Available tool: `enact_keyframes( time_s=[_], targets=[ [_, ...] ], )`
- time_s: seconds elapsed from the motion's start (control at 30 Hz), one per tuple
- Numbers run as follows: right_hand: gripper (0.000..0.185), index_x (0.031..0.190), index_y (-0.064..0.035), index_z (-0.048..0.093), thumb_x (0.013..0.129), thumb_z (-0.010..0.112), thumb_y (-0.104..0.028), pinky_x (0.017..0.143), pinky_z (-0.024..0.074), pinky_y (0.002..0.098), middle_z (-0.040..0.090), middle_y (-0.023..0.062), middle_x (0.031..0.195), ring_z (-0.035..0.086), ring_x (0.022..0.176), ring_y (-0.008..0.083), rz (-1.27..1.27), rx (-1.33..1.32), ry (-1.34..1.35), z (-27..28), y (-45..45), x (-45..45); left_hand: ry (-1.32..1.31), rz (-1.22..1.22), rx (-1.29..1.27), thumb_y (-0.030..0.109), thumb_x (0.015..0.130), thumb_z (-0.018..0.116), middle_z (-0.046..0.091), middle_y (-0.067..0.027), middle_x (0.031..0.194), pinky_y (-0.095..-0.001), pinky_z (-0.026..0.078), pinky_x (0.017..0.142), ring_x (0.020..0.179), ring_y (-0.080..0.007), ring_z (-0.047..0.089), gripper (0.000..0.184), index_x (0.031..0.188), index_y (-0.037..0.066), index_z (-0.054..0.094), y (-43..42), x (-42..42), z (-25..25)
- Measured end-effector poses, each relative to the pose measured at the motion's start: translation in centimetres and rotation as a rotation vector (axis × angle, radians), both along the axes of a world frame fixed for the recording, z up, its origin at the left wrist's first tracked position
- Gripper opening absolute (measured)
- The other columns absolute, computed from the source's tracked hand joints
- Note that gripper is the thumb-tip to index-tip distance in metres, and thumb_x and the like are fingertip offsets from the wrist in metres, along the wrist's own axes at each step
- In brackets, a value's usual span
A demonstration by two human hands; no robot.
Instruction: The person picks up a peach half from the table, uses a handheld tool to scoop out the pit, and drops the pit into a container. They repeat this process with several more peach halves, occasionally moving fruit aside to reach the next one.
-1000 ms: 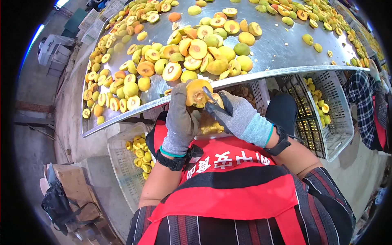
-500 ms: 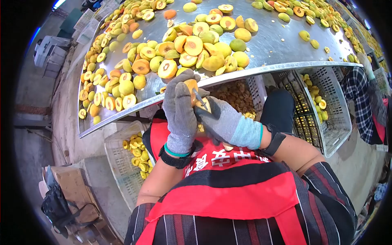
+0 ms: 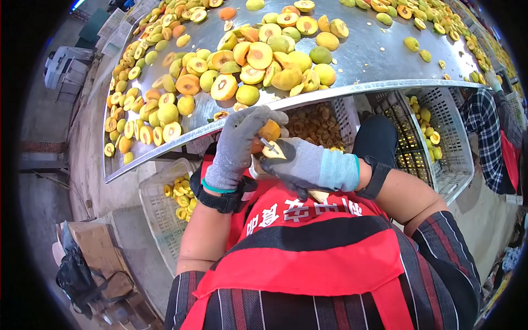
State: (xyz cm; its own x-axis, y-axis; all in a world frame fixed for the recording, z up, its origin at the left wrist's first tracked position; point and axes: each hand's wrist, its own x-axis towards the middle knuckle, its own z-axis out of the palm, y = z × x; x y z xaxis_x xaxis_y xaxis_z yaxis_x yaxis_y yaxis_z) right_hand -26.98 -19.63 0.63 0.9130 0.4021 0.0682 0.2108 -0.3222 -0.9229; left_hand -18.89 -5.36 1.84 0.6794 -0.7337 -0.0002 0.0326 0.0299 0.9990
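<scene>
My left hand (image 3: 239, 146), in a grey glove, is closed around an orange-yellow peach half (image 3: 270, 130) just below the table's front edge. In my right hand (image 3: 308, 162), gloved in grey and blue, is a pitting knife (image 3: 274, 150) with a pale wooden handle. Its short metal tip points up at the peach half; whether it is in the flesh I cannot tell. The handle's other end shows below my right palm. Close above my hands, a heap of cut peaches (image 3: 258, 55) lies on the metal table (image 3: 357, 60), some halves still holding their stones.
Below the table edge, a crate (image 3: 344, 113) holds brownish peach stones (image 3: 314, 125). A white crate (image 3: 159, 212) with pitted halves stands at left, another crate (image 3: 454, 148) with halves at right. A person in plaid sleeves (image 3: 484, 132) is at far right. Cardboard boxes (image 3: 99, 247) stand lower left.
My hands have lowered slightly, away from the table edge. The left hand has turned, so more of the peach half shows, and the knife now points more to the upper left.
</scene>
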Motion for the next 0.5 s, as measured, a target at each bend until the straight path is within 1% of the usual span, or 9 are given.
enact_keyframes(
  time_s=[0.03, 0.07, 0.1, 0.2, 0.23, 0.33, 0.4, 0.47, 0.5],
  targets=[
    [0.023, 0.083, -0.0050, 0.053, 0.087, 0.050, -0.027, 0.050, 0.0456, 0.0342, 0.055, 0.0097, 0.063, 0.057, 0.054, 0.0227, 0.066, 0.176, 0.325, 1.7, -0.7, -0.3, 0.001, 0.003, 0.000, 0.014, 0.078, 0.059, 0.064, -0.0119, 0.089, -0.0300, 0.050, 0.071, 0.081, -0.0186, 0.062, 0.027, 0.100, -0.003, 0.058, -0.2, -0.5, 0.3],
    [0.024, 0.081, -0.0065, 0.052, 0.087, 0.051, -0.030, 0.042, 0.0431, 0.0308, 0.053, 0.0063, 0.058, 0.055, 0.048, 0.0173, 0.133, 0.351, 0.650, 2.6, -1.0, -0.5, 0.239, 0.037, -0.123, 0.015, 0.081, 0.057, 0.063, -0.0128, 0.089, -0.0304, 0.051, 0.071, 0.081, -0.0189, 0.062, 0.027, 0.100, -0.004, 0.058, -0.4, -1.2, 0.5],
    [0.025, 0.078, -0.0089, 0.050, 0.089, 0.051, -0.032, 0.033, 0.0358, 0.0243, 0.048, 0.0006, 0.053, 0.049, 0.041, 0.0085, 0.088, 0.434, 0.723, 1.8, -0.7, -0.5, 0.477, 0.070, -0.247, 0.016, 0.084, 0.055, 0.063, -0.0138, 0.088, -0.0307, 0.052, 0.071, 0.081, -0.0192, 0.062, 0.027, 0.101, -0.005, 0.057, -0.6, -1.6, 0.7],
    [0.025, 0.078, -0.0074, 0.049, 0.090, 0.049, -0.029, 0.032, 0.0353, 0.0240, 0.047, 0.0008, 0.052, 0.047, 0.038, 0.0091, 0.197, 0.716, 0.732, 1.4, -1.4, -0.7, 0.466, 0.112, -0.249, 0.017, 0.085, 0.053, 0.063, -0.0158, 0.087, -0.0318, 0.052, 0.072, 0.079, -0.0207, 0.062, 0.028, 0.101, -0.005, 0.057, -1.1, -2.0, 1.2],
    [0.025, 0.078, -0.0074, 0.049, 0.090, 0.049, -0.029, 0.032, 0.0353, 0.0240, 0.047, 0.0008, 0.052, 0.047, 0.038, 0.0091, 0.197, 0.714, 0.731, 1.4, -1.6, -0.8, 0.457, 0.147, -0.240, 0.019, 0.084, 0.053, 0.063, -0.0158, 0.087, -0.0310, 0.052, 0.069, 0.075, -0.0199, 0.062, 0.029, 0.101, -0.005, 0.057, -1.3, -2.0, 1.1],
    [0.019, 0.083, -0.0051, 0.052, 0.091, 0.049, -0.022, 0.034, 0.0318, 0.0218, 0.047, 0.0012, 0.054, 0.042, 0.037, 0.0084, 0.223, 1.031, 0.939, 1.3, -1.7, -1.2, 0.468, 0.176, -0.373, 0.022, 0.085, 0.052, 0.063, -0.0158, 0.088, -0.0303, 0.052, 0.064, 0.071, -0.0192, 0.061, 0.031, 0.101, -0.004, 0.057, -1.9, -2.3, 0.3],
    [0.019, 0.083, -0.0050, 0.052, 0.090, 0.051, -0.023, 0.033, 0.0320, 0.0216, 0.047, 0.0012, 0.054, 0.042, 0.036, 0.0087, 0.177, 1.015, 0.916, 1.0, -1.4, -1.4, 0.443, 0.269, -0.354, 0.027, 0.087, 0.049, 0.062, -0.0159, 0.087, -0.0297, 0.052, 0.058, 0.067, -0.0202, 0.061, 0.035, 0.104, -0.003, 0.055, -2.5, -2.8, 0.2],
    [0.019, 0.084, -0.0040, 0.052, 0.089, 0.052, -0.022, 0.034, 0.0329, 0.0213, 0.048, 0.0012, 0.054, 0.043, 0.037, 0.0085, 0.173, 0.636, 0.323, 0.9, -0.7, -1.4, 0.592, 0.374, -0.495, 0.034, 0.089, 0.046, 0.062, -0.0166, 0.087, -0.0307, 0.052, 0.056, 0.065, -0.0234, 0.061, 0.040, 0.107, -0.001, 0.052, -2.9, -3.1, 0.2],
    [0.020, 0.087, -0.0021, 0.052, 0.088, 0.053, -0.022, 0.034, 0.0343, 0.0222, 0.049, 0.0022, 0.055, 0.044, 0.038, 0.0089, -0.009, 0.832, 0.796, 1.5, -0.5, -1.9, 0.547, 0.387, -0.483, 0.038, 0.090, 0.044, 0.061, -0.0176, 0.088, -0.0333, 0.052, 0.056, 0.065, -0.0267, 0.061, 0.043, 0.107, 0.000, 0.050, -2.7, -2.5, -0.6]
  ],
)
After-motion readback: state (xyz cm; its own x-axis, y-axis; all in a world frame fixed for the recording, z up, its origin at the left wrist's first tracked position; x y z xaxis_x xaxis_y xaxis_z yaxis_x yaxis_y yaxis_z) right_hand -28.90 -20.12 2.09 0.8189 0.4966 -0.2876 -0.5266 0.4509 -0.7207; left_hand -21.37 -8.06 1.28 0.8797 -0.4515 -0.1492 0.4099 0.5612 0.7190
